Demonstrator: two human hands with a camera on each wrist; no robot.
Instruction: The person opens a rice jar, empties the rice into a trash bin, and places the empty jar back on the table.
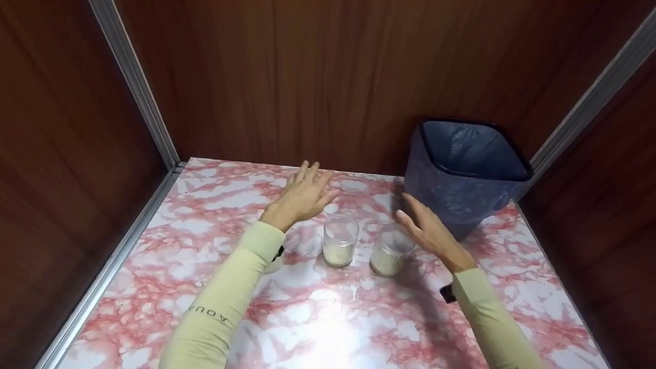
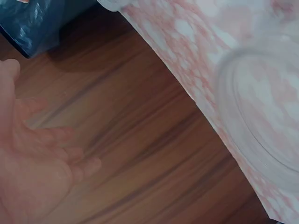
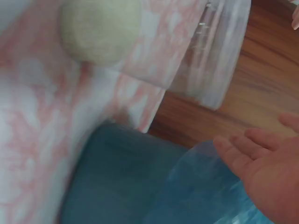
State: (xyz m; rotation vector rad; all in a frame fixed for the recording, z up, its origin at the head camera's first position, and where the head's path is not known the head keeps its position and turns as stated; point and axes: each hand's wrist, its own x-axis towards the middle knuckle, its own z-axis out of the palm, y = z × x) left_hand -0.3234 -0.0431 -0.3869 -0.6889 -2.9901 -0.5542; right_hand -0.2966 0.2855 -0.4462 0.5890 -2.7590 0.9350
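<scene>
My left hand (image 1: 301, 197) hovers over the back of the table with its fingers spread, holding nothing. Close to its thumb stands a clear jar (image 1: 340, 230) with pale powdery stuff at the bottom. A second such jar (image 1: 393, 243) stands just right of it, and my right hand (image 1: 433, 230) is raised beside its rim, fingers extended. Part of a third pale-bottomed container (image 1: 275, 264) shows behind my left wrist, mostly hidden. In the left wrist view a blurred clear jar rim (image 2: 226, 88) is apart from the left hand (image 2: 37, 163). Empty fingers of the right hand (image 3: 271, 163) show in the right wrist view.
A bin (image 1: 451, 200) with a bluish plastic liner stands at the back right corner, close behind my right hand. Brown wood-look panels (image 1: 287, 82) enclose the red-and-white marbled table (image 1: 195, 256). White specks lie in front of the jars.
</scene>
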